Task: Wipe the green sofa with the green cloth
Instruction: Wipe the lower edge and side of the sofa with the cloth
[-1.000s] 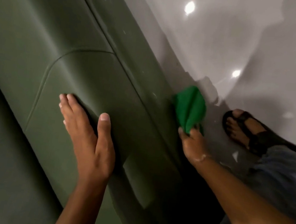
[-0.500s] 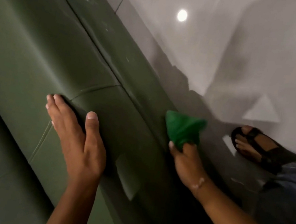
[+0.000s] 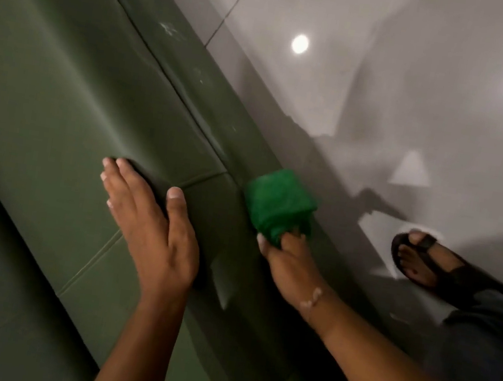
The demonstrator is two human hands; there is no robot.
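The dark green sofa fills the left half of the view, its seams running diagonally. My left hand lies flat on the padded top edge, fingers together, thumb spread, holding nothing. My right hand grips a bunched bright green cloth and presses it against the sofa's outer side panel, just right of the long seam. The fingers are partly hidden by the cloth.
A glossy grey tiled floor with light reflections lies to the right of the sofa. My foot in a black sandal stands on it close to the sofa, with a dark trouser leg below.
The view has shifted along the sofa. My right hand with the cloth slid along the side panel and the cloth is now more bunched. My left hand stays flat on the top edge.
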